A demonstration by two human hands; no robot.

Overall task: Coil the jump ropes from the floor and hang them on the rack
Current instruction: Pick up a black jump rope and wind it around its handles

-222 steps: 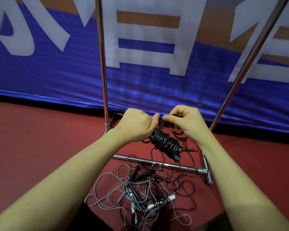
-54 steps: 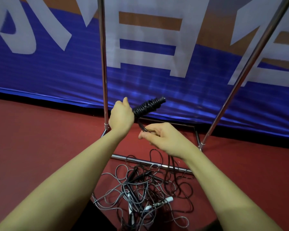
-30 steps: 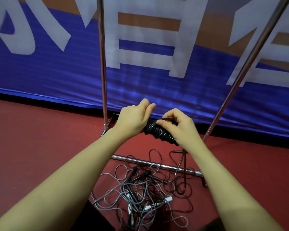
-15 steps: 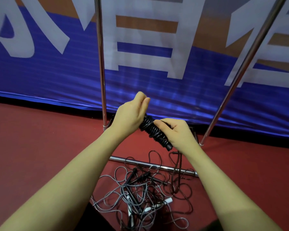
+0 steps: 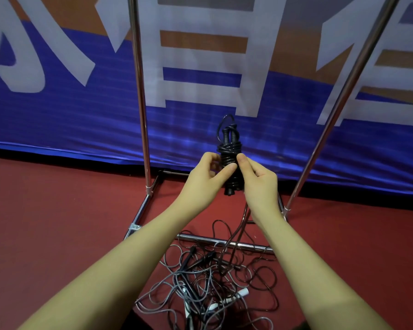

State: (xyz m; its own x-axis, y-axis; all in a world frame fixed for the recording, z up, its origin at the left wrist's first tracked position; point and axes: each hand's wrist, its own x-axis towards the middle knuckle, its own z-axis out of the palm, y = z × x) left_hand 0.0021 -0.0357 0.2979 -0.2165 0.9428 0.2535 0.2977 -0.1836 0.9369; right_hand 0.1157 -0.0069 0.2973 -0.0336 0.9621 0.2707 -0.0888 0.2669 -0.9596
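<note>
Coiled rope now upright between hands

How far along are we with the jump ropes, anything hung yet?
Nothing hangs on the visible part of the rack. In hand: one black rope, wound round its handles, upright, held by the left hand and right hand, with a tail trailing toward the floor. Left: finishing and hanging it, then the tangled pile on the floor.
</note>
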